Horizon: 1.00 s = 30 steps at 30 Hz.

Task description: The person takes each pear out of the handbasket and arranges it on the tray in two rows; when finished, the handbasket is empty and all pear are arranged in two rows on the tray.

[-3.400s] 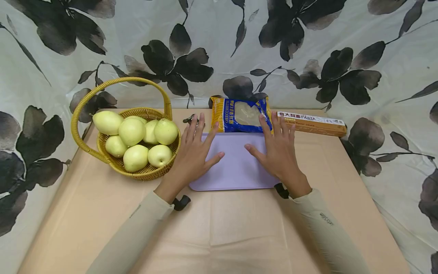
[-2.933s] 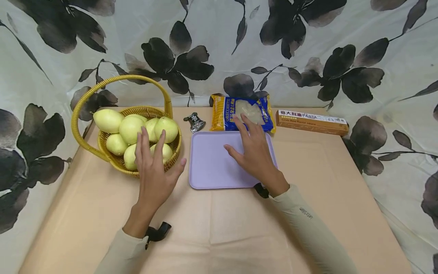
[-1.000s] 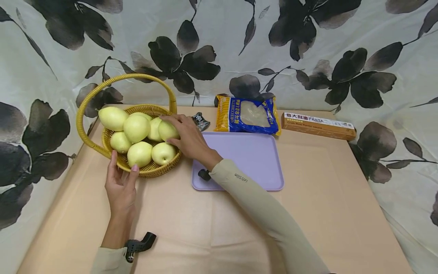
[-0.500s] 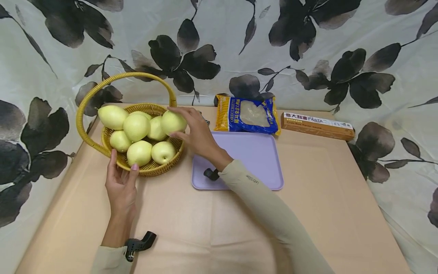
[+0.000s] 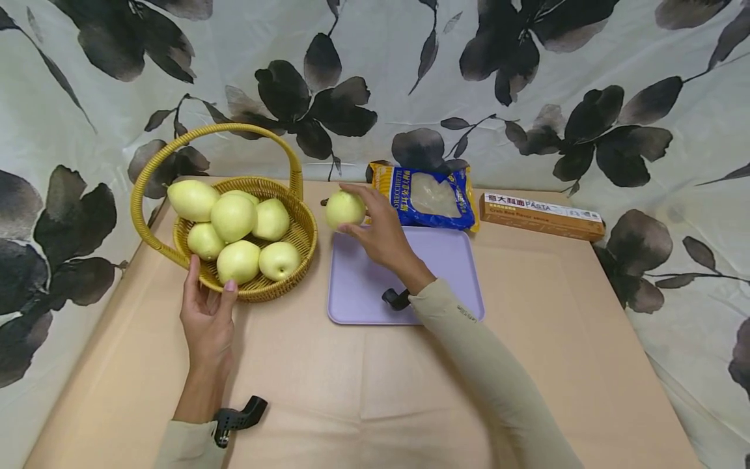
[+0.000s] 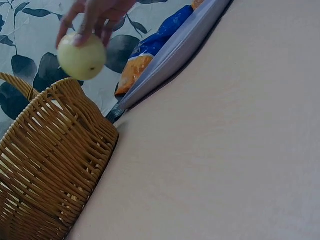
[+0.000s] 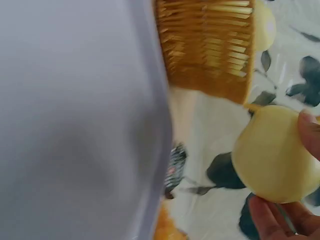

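Note:
My right hand pinches a pale yellow-green pear between thumb and fingers, in the air above the far left corner of a lilac tray. The right wrist view shows the same pear from close by as well as the left wrist view. Several more pears sit in a yellow wicker basket with a tall handle. My left hand rests against the basket's near left side, its thumb and a finger spread at the rim; its other fingers are partly hidden.
Behind the tray lies a blue and yellow pasta bag. To its right is a long brown pasta box. A small dark wrapped packet lies beyond the tray's left corner. A floral cloth hangs behind the table.
Both hands left the tray: the left went to the basket, while the right took a pear from the basket's right side, lifted it and carried it right towards the tray.

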Tool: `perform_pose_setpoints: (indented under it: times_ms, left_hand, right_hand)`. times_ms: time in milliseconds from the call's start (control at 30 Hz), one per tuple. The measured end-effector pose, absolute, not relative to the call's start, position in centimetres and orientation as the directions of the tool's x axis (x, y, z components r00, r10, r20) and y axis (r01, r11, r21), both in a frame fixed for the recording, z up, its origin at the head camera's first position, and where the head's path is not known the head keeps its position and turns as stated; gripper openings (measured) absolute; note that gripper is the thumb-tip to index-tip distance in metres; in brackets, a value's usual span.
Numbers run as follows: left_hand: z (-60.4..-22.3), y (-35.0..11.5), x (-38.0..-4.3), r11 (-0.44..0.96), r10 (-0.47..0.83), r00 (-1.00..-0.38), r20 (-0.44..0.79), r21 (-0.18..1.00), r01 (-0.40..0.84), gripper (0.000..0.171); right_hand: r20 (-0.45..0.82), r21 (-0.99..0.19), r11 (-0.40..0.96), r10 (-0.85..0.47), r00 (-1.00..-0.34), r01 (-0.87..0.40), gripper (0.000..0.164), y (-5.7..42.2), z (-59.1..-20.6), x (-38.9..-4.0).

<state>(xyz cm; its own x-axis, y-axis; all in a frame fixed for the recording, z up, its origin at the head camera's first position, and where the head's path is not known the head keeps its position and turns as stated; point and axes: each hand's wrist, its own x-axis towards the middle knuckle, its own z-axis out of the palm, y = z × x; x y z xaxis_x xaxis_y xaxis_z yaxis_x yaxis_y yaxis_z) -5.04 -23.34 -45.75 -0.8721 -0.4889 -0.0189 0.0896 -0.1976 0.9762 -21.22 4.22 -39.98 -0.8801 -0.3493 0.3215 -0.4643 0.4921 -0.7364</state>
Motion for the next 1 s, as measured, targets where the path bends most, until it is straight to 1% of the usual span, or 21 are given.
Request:
perform_pose_setpoints:
  times_ms: [167, 433, 533, 667, 900, 1000]
  left_hand:
    - [-45.6, -23.3, -4.9, -0.208, -0.497, -0.868, -0.024, 0.974, 0.092, 0.082]
    - [-45.6, -23.3, -4.8, -0.198, -0.483, -0.875, -0.024, 0.977, 0.083, 0.082]
    - [-45.7, -23.3, -4.9, -0.195, -0.479, -0.877, -0.017, 0.977, 0.088, 0.082]
    - [-45.7, -23.3, -4.9, -0.195, -0.475, -0.880, -0.007, 0.976, 0.098, 0.082]
    - [-45.8, -23.3, -4.8, -0.186, -0.473, -0.881, 0.003, 0.977, 0.103, 0.082]
    - [-45.8, -23.3, -4.9, -0.191, -0.472, -0.882, -0.002, 0.977, 0.099, 0.083]
  right_hand:
    - [0.212, -0.728, 0.562, -0.360, -0.908, -0.393, 0.071, 4.9, -41.1, -21.4]
    - [0.095, -0.778, 0.542, -0.400, -0.912, -0.318, 0.071, 4.9, -42.9, -21.6]
    - [0.075, -0.800, 0.527, -0.388, -0.919, -0.288, 0.076, 4.7, -43.2, -21.6]
    - [0.065, -0.817, 0.522, -0.336, -0.940, -0.243, 0.083, 4.6, -43.4, -21.6]
    - [0.071, -0.816, 0.534, -0.285, -0.956, -0.220, 0.072, 4.9, -43.7, -21.5]
    - [0.075, -0.806, 0.552, -0.262, -0.962, -0.214, 0.073, 5.0, -43.7, -21.3]
